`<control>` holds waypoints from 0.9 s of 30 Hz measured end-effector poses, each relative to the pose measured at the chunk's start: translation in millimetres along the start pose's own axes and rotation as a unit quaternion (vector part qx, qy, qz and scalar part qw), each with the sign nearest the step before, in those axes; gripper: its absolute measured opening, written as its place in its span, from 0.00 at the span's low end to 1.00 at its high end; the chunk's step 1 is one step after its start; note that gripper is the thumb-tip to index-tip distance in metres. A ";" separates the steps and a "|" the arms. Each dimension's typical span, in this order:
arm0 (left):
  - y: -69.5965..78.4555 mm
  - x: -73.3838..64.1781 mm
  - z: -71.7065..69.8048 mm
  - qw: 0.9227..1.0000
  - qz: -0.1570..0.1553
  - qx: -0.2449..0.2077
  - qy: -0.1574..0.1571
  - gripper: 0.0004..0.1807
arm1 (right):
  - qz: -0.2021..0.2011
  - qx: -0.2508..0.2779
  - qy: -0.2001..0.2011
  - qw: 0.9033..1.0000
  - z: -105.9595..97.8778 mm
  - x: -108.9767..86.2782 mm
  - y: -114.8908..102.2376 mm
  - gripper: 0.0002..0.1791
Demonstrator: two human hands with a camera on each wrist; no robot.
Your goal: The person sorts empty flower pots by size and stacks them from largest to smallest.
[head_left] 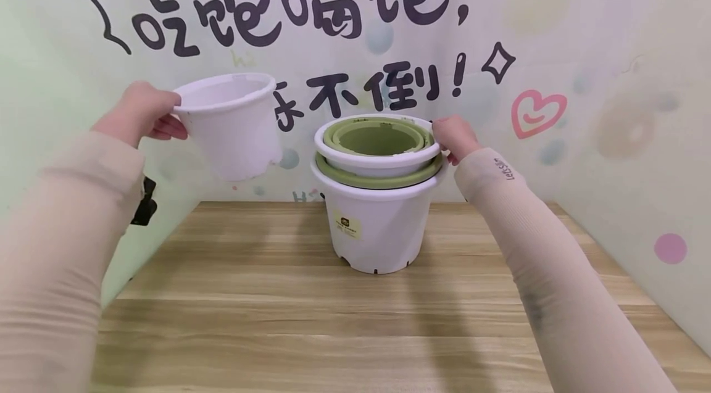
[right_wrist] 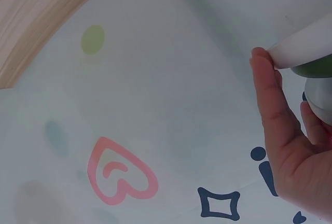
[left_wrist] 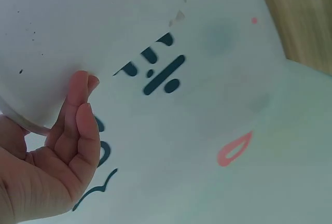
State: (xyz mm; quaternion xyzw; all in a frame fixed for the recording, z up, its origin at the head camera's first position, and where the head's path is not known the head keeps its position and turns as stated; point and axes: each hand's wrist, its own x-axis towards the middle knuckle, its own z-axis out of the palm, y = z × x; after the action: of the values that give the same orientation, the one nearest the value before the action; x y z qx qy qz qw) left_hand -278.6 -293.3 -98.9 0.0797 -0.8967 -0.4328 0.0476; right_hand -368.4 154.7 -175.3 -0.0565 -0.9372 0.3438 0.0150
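In the head view, a white plastic flowerpot (head_left: 239, 134) is in the air on the left, slightly tilted. My left hand (head_left: 150, 110) pinches its rim from the left; in the left wrist view, the fingers of that hand (left_wrist: 70, 156) lie against the pot's outer wall (left_wrist: 78, 32). Nested pots stand on the table: a large white pot (head_left: 383, 232) with a label at the bottom, then a green pot (head_left: 383, 180), a white pot (head_left: 366, 161) and smaller green pots (head_left: 378, 137) inside. My right hand (head_left: 457, 137) grips the upper white pot's right rim; a fingertip touches the lower rim (right_wrist: 301, 42).
The wood-grain table (head_left: 278, 325) extends in front of the stack. Behind it hangs a white backdrop (head_left: 600, 29) printed with dark characters and a pink heart. A black object (head_left: 145, 203) shows beside the left sleeve.
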 end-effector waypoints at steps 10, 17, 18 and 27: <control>52.1 -0.1 -13.4 0.999 -0.026 0.003 0.032 0.23 | -0.008 -0.007 0.001 1.000 -0.6 -3.2 0.4 0.08; 83.4 -4.6 -2.9 0.999 -0.013 0.011 0.041 0.26 | -0.009 -0.007 -0.001 1.000 -1.3 -4.7 1.0 0.09; 87.8 -5.5 -1.0 0.999 -0.012 0.015 0.041 0.26 | -0.009 -0.006 0.000 1.000 -1.3 -4.9 0.9 0.09; 122.9 -8.3 21.4 0.999 -0.005 -0.015 0.039 0.25 | 0.004 0.003 0.006 1.000 -2.4 -7.3 -0.6 0.12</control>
State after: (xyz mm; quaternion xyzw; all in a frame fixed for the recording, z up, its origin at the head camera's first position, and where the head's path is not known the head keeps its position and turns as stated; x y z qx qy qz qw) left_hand -286.3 -200.0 -16.0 0.0999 -0.8871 -0.4432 0.0815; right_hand -361.0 155.0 -173.1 -0.0619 -0.9358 0.3464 0.0192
